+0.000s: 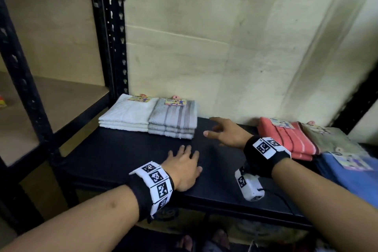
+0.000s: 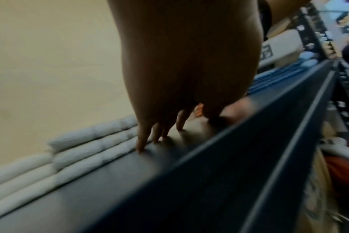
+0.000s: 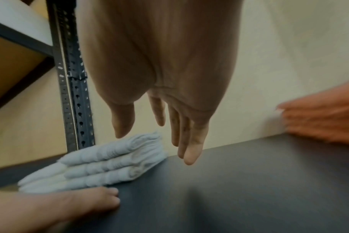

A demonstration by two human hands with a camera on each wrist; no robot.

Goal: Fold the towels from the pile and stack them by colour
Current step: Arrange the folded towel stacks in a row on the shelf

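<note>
Both hands are lying empty on the desk (image 1: 126, 155), between folded stacks and the unfolded pile.

Left hand (image 1: 184, 170) is resting flat near the desk's front edge, fingers straight; right hand (image 1: 227, 133) is hovering just above the desk's middle, fingers spread and holding nothing. White towels (image 1: 126, 113) and grey striped towels (image 1: 173, 120) are sitting stacked side by side at the desk's back left. Red towel (image 1: 286, 137), a pale towel (image 1: 331, 139) and a blue towel (image 1: 351, 172) are piling up at the desk's right end. Judging by this, a fold seems finished; next calls for reaching right and pulling one towel onto the bare middle.

Black wristbands (image 1: 263, 159), white square-coded marker tags (image 1: 158, 182)
</note>
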